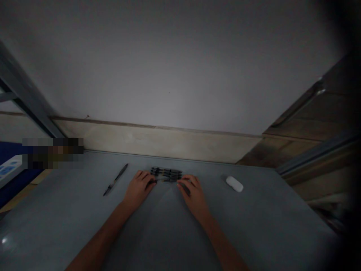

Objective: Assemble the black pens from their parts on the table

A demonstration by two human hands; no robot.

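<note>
Several dark pens (pixel 167 172) lie side by side in a row on the grey table (pixel 158 233), pointing left to right. At the row's left end, my left hand (pixel 138 188) is closed, with thumb and fingers on the end of the nearest pen (pixel 169 180). My right hand (pixel 194 192) pinches that same pen's right end, its fingertips touching the row. The fingers partly cover the pen ends. Off to the left of my left hand, one more dark pen (pixel 116 179) rests slantwise by itself.
A small white rounded case (pixel 234 183) sits to the right of my right hand. Behind the table rises a pale wall (pixel 169 75) with a cream strip (pixel 158 141) along its base. Metal posts stand at the left (pixel 31 90) and right (pixel 318 148). A blurred-out patch (pixel 53 153) covers the far left.
</note>
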